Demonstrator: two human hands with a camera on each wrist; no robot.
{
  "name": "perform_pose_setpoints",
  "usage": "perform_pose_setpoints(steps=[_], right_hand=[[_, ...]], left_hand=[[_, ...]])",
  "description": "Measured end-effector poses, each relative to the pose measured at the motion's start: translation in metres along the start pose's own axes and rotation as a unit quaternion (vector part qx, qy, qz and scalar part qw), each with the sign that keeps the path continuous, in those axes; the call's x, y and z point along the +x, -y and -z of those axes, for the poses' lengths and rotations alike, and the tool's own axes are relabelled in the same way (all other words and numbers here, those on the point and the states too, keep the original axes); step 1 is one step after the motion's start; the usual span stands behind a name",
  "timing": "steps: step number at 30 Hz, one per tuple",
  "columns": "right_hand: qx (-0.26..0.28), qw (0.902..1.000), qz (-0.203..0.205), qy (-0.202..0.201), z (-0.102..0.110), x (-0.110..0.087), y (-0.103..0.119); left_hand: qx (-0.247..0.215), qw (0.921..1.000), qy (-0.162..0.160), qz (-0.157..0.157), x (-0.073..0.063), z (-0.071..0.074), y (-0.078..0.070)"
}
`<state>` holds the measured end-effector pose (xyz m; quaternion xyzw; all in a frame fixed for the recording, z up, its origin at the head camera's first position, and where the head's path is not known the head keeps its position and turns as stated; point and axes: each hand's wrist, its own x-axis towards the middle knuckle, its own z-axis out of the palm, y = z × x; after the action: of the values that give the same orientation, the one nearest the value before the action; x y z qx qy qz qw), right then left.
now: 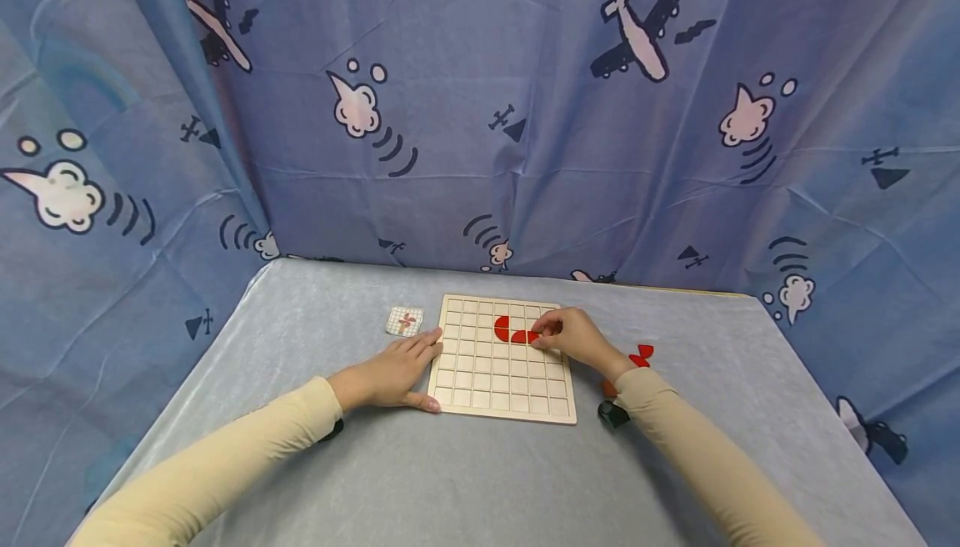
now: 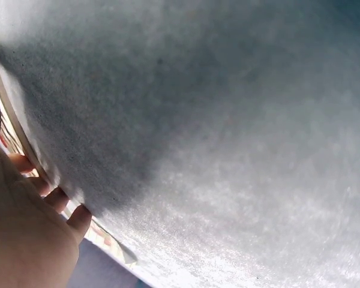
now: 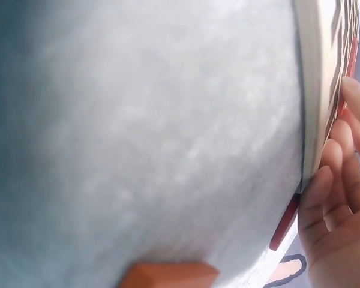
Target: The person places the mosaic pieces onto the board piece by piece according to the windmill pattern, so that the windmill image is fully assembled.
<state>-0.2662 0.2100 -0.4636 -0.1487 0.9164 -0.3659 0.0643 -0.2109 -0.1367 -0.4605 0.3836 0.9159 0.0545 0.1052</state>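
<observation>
A square wooden board (image 1: 480, 403) with a raised grid lies on the table. My left hand (image 1: 393, 373) rests along its left edge, fingers straight and thumb at the near left corner. Over the board's right side, my right hand (image 1: 576, 337) pinches a red quarter-round tile (image 1: 533, 337) between thumb and fingers, low at a grid square. Beside that tile sits another red tile (image 1: 519, 337), and further left red tiles (image 1: 502, 328) form a half-round shape. In the right wrist view, the fingers (image 3: 344, 138) reach over the board's edge.
Left of the board lies a small card (image 1: 405, 322) with a grid and a red and orange pattern. Loose red tiles (image 1: 645, 351) lie to the right, with an orange tile (image 3: 171, 277) near the right forearm. A patterned blue curtain (image 1: 480, 113) hangs behind the table.
</observation>
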Motion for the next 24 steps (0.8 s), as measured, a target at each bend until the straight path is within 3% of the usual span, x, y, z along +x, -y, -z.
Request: perform_pose_setpoints(steps=[24], right_hand=[[0.013,0.9998,-0.005,-0.015,0.0045,-0.0023,-0.0028]], left_hand=[[-0.001,1.0,0.0,0.001,-0.0006,-0.0004,0.0001]])
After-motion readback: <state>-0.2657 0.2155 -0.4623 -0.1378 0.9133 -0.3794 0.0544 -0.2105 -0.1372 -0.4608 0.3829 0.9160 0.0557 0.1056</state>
